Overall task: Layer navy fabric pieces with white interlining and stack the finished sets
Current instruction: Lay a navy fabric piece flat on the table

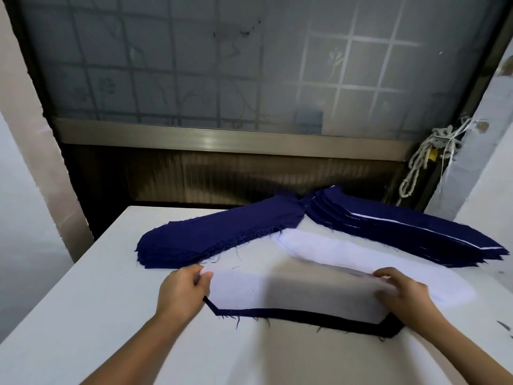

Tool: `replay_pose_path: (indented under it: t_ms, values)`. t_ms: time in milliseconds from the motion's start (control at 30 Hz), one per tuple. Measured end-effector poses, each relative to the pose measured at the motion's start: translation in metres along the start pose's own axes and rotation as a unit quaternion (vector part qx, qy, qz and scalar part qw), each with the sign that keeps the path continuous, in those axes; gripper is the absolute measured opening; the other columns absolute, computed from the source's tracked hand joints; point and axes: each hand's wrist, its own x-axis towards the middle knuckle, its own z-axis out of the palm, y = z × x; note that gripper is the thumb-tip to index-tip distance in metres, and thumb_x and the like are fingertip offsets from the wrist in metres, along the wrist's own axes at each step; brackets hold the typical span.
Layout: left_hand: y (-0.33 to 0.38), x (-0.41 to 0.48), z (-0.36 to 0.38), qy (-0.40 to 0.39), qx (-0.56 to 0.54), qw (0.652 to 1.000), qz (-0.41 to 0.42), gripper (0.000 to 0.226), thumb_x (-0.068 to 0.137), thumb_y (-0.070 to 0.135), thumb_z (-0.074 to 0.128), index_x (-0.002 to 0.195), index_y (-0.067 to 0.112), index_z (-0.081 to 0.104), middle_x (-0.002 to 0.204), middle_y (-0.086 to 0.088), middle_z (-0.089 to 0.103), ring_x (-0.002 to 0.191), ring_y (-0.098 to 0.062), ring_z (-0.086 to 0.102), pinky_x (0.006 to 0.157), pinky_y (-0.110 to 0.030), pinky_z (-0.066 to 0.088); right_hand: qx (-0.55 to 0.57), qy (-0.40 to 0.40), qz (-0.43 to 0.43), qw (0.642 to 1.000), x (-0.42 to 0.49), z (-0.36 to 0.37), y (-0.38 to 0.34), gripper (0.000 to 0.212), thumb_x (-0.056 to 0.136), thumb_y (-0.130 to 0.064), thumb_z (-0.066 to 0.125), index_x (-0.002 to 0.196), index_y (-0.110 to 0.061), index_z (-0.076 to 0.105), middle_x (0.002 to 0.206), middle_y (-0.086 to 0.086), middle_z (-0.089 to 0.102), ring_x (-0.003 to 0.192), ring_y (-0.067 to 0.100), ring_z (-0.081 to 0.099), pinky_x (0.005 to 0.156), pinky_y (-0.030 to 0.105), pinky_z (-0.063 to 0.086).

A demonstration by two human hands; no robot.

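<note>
In the head view, both hands reach out over a white surface (97, 315). The left hand (181, 289) pinches the left end of a white interlining piece (291, 290) between thumb and curled fingers. The right hand (402, 294) has its fingers bent down onto the right end of the same piece and seems to grip it, though that end is blurred. The interlining piece stretches between the two hands and lies on top of a navy fabric piece (305, 315). Only a dark, frayed strip of that navy piece shows, along the edge nearer the person and at the angled corners beside each hand.

Just beyond the left hand sits a thick stack of navy pieces (216, 234) with loose threads along its edge. Beyond the right hand and off to its outer side lies a stack of finished sets (402, 232), navy with thin white edges showing between the layers. The two stacks meet at their far ends. Between them, just beyond the held piece, lies a pile of white interlining (347, 252).

Past the far edge of the surface is a frosted window (222, 65) with a grid pattern, and a bundle of white rope (424, 159) hangs at its right side.
</note>
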Motion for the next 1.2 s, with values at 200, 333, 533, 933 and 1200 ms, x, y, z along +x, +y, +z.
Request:
replay_pose_path:
  t_ms: [200,333,533,933,1200]
  values:
    - [0.0,0.003,-0.001,-0.014,-0.008,1.0,-0.013,0.031,0.091,0.03,0.06,0.066,0.012,0.058,0.064,-0.006,0.061,0.057,-0.016,0.05,0.054,-0.029,0.038,0.1,0.043,0.03,0.994,-0.019,-0.004,0.004,0.027,0.082,-0.004,0.07,0.099,-0.024,0.062,0.086,-0.004,0.066,0.077,0.006,0.058,0.061,0.021,0.043]
    - [-0.002,0.003,0.001,0.0,0.008,1.0,-0.004,0.027,0.092,0.031,0.059,0.068,0.019,0.061,0.062,0.0,0.063,0.062,-0.016,0.058,0.056,-0.029,0.044,0.08,0.069,0.039,0.994,-0.029,0.013,0.005,0.029,0.087,-0.016,0.064,0.107,-0.034,0.053,0.061,-0.006,0.067,0.068,0.017,0.065,0.066,0.034,0.05]
    - [-0.004,0.007,0.0,0.007,0.016,1.0,-0.001,0.025,0.093,0.033,0.058,0.069,0.024,0.059,0.059,0.004,0.061,0.06,-0.012,0.057,0.053,-0.026,0.043,0.036,0.109,0.022,0.993,-0.02,0.023,-0.002,0.031,0.09,-0.019,0.06,0.112,-0.037,0.045,0.043,-0.011,0.06,0.052,0.001,0.057,0.055,0.021,0.039]
    - [-0.008,0.005,0.002,-0.002,-0.008,1.0,0.004,0.021,0.088,0.034,0.067,0.068,0.029,0.061,0.055,0.011,0.061,0.056,-0.009,0.056,0.051,-0.022,0.039,-0.001,0.147,0.019,0.989,-0.014,0.032,0.007,0.023,0.088,-0.015,0.062,0.11,-0.02,0.062,0.077,-0.004,0.063,0.074,0.023,0.058,0.063,0.032,0.042]
    - [-0.009,0.008,0.005,0.021,0.01,1.0,0.014,0.025,0.089,0.034,0.068,0.068,0.031,0.056,0.057,0.01,0.06,0.057,-0.008,0.056,0.051,-0.022,0.038,-0.055,0.168,0.026,0.984,-0.011,0.037,0.009,0.02,0.087,-0.008,0.06,0.107,-0.01,0.064,0.096,0.013,0.069,0.09,0.037,0.057,0.072,0.039,0.044]
